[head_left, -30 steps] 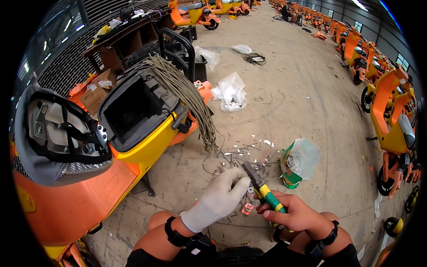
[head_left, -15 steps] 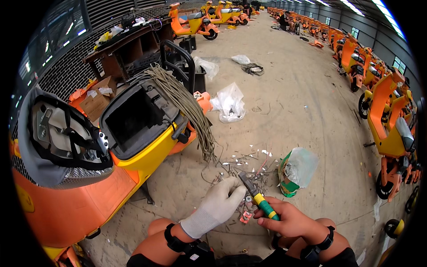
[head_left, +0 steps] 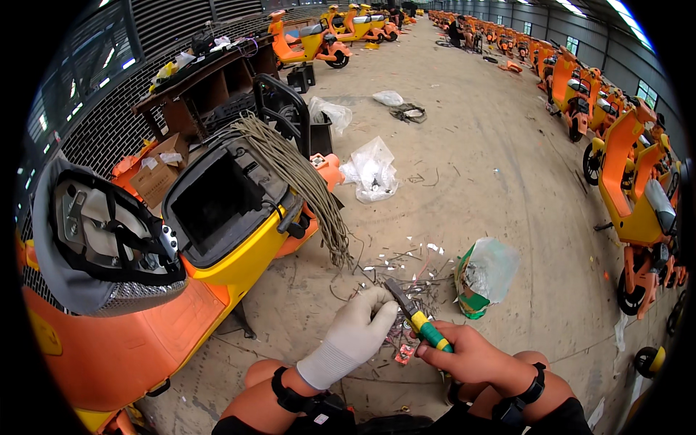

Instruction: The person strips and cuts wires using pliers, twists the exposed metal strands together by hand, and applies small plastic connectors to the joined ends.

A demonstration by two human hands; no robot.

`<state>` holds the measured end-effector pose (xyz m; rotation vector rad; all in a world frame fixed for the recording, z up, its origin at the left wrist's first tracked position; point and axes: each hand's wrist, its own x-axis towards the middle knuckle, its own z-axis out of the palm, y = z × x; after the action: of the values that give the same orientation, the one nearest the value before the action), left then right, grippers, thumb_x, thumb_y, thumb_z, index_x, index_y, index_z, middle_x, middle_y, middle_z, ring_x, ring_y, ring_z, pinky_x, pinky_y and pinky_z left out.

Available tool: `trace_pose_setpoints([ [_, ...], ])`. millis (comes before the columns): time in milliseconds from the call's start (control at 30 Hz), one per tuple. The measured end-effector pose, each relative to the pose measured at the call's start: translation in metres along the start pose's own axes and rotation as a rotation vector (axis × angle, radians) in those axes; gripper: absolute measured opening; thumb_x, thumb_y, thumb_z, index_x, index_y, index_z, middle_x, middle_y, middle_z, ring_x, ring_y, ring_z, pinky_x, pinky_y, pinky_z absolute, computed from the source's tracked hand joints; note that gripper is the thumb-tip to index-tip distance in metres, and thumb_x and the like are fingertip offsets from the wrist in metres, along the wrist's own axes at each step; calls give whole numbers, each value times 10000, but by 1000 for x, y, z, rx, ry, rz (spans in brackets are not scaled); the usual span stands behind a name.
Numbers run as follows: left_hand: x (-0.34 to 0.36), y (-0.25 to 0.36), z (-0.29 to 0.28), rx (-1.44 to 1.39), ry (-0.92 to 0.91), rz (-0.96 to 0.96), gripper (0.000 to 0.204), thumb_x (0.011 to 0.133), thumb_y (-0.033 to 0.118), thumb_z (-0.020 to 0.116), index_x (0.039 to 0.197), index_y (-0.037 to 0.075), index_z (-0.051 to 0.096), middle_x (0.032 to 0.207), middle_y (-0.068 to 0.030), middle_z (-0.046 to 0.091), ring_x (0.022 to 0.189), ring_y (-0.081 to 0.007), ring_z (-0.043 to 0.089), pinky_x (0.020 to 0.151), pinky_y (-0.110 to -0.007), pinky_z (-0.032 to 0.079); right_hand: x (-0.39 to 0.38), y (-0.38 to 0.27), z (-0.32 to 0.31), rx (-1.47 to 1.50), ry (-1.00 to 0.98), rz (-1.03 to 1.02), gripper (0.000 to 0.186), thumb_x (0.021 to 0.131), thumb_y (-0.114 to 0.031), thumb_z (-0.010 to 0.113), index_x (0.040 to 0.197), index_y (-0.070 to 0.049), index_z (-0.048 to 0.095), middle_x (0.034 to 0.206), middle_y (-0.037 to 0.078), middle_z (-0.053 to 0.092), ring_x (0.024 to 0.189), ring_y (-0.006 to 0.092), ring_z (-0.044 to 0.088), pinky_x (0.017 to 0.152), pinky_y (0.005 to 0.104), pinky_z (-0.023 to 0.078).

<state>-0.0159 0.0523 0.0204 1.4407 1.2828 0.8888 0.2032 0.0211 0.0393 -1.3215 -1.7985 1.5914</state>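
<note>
My left hand (head_left: 353,335) wears a white glove and pinches a thin wire end right at the jaws of a pair of pliers (head_left: 416,319) with green and yellow handles. My bare right hand (head_left: 464,355) is closed around the handles of the pliers. A thick bundle of grey cables (head_left: 299,181) hangs from the open seat compartment (head_left: 217,199) of a yellow and orange scooter (head_left: 145,304) on my left, ending just above my hands. Cut wire scraps (head_left: 406,264) litter the floor in front of me.
A green and clear plastic bag (head_left: 484,279) lies to the right of my hands. More clear bags (head_left: 373,170) lie farther out. Rows of orange scooters (head_left: 631,181) line the right side and back. A dark workbench (head_left: 203,80) and cardboard box (head_left: 156,174) stand at the left.
Both hands have shifted slightly right and lower in view. The gloved left hand has closed in on the tip of the pliers.
</note>
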Motion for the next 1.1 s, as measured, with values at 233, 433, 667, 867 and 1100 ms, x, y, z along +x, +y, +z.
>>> trace_pose_setpoints([
  [233,-4,2,3,354,181,276,174,943,169,588,989,10,642,816,-126,688,720,-227,672,661,-391,501,4,11,6,-171,99,-185,282,903,-230,691,854,38,618,1063,202,651,945,356,645,836,409,522],
  [433,-5,1,-1,-90,18,-32,207,970,177,551,939,-11,631,703,-72,607,627,-199,616,603,-335,491,4,18,14,-271,185,-278,256,875,-219,712,839,25,644,1168,223,639,990,393,660,845,421,540],
  [667,1,-9,-18,-1103,-354,-483,155,999,125,476,890,53,560,600,69,350,443,-73,304,459,-250,262,7,18,7,-342,175,-357,228,853,-189,736,945,15,690,1258,211,607,997,371,666,857,398,545],
  [867,-7,-7,-18,-1376,-459,-631,205,1022,132,446,841,75,524,592,78,315,431,-78,276,446,-256,235,9,11,-14,-433,152,-513,216,843,-149,743,988,6,704,1284,203,597,1015,368,654,880,388,530],
  [1100,-6,1,0,33,47,87,145,983,164,537,927,40,586,690,-65,590,606,-237,605,566,-336,461,3,8,-3,-215,51,-219,247,881,-188,719,1031,7,695,1221,181,630,996,316,663,879,334,520],
])
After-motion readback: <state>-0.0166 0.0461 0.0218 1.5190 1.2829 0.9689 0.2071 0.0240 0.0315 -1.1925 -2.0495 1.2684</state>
